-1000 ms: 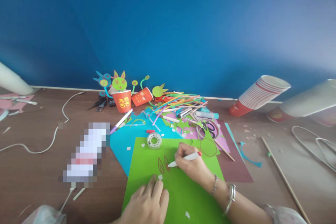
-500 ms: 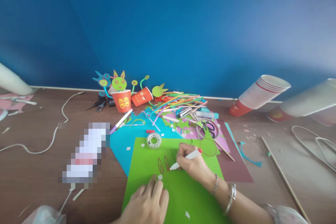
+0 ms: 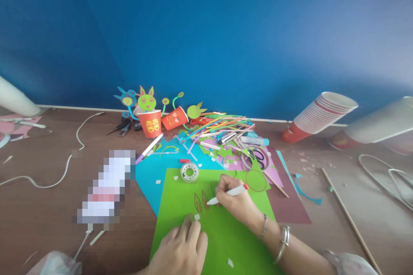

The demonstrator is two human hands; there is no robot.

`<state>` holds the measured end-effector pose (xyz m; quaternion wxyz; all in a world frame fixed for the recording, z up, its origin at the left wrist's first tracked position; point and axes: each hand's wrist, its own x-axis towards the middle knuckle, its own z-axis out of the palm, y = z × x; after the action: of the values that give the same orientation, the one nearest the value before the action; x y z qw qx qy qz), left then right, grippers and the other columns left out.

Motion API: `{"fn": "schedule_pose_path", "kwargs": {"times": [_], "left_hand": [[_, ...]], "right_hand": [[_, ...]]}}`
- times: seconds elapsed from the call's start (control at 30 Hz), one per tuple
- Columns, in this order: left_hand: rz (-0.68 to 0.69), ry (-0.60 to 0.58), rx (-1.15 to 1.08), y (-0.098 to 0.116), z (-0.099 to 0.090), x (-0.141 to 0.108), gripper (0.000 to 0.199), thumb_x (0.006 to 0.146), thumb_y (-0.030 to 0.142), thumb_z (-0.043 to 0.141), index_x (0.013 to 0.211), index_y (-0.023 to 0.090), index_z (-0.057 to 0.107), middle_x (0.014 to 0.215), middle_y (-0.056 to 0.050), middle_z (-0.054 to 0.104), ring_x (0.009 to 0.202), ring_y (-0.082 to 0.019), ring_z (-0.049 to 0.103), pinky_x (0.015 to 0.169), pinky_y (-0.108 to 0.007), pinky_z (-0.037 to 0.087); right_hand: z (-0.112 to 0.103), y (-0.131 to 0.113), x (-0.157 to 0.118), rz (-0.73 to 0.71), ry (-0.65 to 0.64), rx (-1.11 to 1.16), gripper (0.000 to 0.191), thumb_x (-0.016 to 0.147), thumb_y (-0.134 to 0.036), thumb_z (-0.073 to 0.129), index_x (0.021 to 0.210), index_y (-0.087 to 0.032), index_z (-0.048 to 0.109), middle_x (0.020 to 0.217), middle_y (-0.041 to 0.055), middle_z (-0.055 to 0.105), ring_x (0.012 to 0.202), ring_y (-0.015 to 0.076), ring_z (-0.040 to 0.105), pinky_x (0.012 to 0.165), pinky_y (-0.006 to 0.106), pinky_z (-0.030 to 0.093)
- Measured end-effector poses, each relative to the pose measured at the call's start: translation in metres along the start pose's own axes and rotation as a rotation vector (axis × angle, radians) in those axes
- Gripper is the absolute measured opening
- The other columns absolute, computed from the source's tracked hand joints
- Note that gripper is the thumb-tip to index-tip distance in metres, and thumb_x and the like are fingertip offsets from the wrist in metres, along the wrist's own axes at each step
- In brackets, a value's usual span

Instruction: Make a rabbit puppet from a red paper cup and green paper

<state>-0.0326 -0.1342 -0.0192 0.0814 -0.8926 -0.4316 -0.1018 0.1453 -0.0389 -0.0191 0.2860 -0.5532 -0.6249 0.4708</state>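
Note:
My right hand (image 3: pixel 230 197) is closed around a white marker (image 3: pixel 237 190) with a red end. The marker's tip touches the right one of two red pointed ear shapes (image 3: pixel 201 203) drawn on a green sheet (image 3: pixel 174 189). My left hand (image 3: pixel 182 247) lies flat on the lower left of that sheet, its fingers just below the drawing and beside a small white scrap (image 3: pixel 196 216). A clear tape roll (image 3: pixel 189 172) and a red marker cap (image 3: pixel 185 161) are above the drawing. At the sheet's upper right is a green piece with a drawn circle (image 3: pixel 256 180).
Decorated red cups (image 3: pixel 152 124), a pile of straws (image 3: pixel 222 124) and scissors (image 3: pixel 258 158) lie behind the sheet. Stacked paper cups (image 3: pixel 319 116) lean at the right near a wooden stick (image 3: pixel 348 219). A blurred white object (image 3: pixel 108 187) and a cable (image 3: pixel 67 163) are left.
The marker in my right hand has moved slightly left and up, from below the right ear shape onto it. My left hand has hardly moved.

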Motion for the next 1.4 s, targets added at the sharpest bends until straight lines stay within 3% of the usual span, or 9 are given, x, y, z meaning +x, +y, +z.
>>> {"fn": "schedule_pose_path", "kwargs": {"times": [0.27,0.4,0.53,0.73,0.93,1.4], "left_hand": [[0.003,-0.02,0.001,-0.001,-0.002,0.002,0.014,0.079,0.006,0.041,0.082,0.018,0.048,0.089,-0.008,0.067,0.067,-0.016,0.062,0.059,-0.023,0.045],[0.01,-0.023,0.009,0.0,-0.001,0.0,0.014,0.08,0.007,0.04,0.082,0.018,0.048,0.09,-0.009,0.066,0.071,-0.017,0.063,0.06,-0.024,0.045],[0.02,-0.054,0.001,0.0,0.001,-0.001,0.014,0.081,0.007,0.039,0.085,0.018,0.048,0.091,-0.009,0.065,0.074,-0.017,0.062,0.061,-0.024,0.045],[0.028,-0.101,0.003,-0.001,-0.002,-0.001,0.013,0.082,0.008,0.04,0.086,0.018,0.047,0.091,-0.009,0.064,0.078,-0.018,0.062,0.062,-0.023,0.044],[0.01,-0.082,-0.016,0.0,-0.004,0.0,0.011,0.08,0.008,0.044,0.082,0.018,0.046,0.091,-0.009,0.064,0.074,-0.017,0.062,0.06,-0.024,0.044],[0.017,-0.097,-0.001,0.001,-0.002,-0.001,0.011,0.081,0.008,0.042,0.083,0.018,0.044,0.088,-0.009,0.063,0.077,-0.018,0.062,0.061,-0.024,0.044]], "right_hand": [[0.0,-0.002,0.0,0.029,-0.036,-0.054,0.017,0.061,-0.017,0.046,0.05,-0.023,0.035,0.042,-0.0069,0.038,0.039,0.0082,0.036,0.037,0.02,0.024],[-0.001,-0.003,0.0,0.075,-0.056,0.072,0.017,0.062,-0.02,0.048,0.051,-0.023,0.036,0.04,-0.0068,0.042,0.037,0.0086,0.039,0.037,0.02,0.026],[0.002,-0.007,-0.002,-0.002,-0.007,0.2,0.019,0.07,-0.026,0.05,0.055,-0.023,0.039,0.043,-0.0063,0.046,0.04,0.01,0.044,0.04,0.021,0.033],[0.013,-0.011,-0.003,-0.019,-0.08,0.109,0.02,0.074,-0.023,0.054,0.059,-0.022,0.042,0.049,-0.0038,0.056,0.043,0.0097,0.047,0.04,0.02,0.031],[0.015,-0.007,-0.003,-0.004,-0.062,0.079,0.021,0.074,-0.022,0.054,0.058,-0.021,0.041,0.049,-0.0047,0.054,0.045,0.0093,0.049,0.041,0.019,0.031],[0.015,-0.003,-0.003,-0.039,-0.068,-0.028,0.02,0.07,-0.019,0.051,0.055,-0.021,0.037,0.047,-0.0067,0.042,0.045,0.0077,0.036,0.042,0.019,0.029]]}}
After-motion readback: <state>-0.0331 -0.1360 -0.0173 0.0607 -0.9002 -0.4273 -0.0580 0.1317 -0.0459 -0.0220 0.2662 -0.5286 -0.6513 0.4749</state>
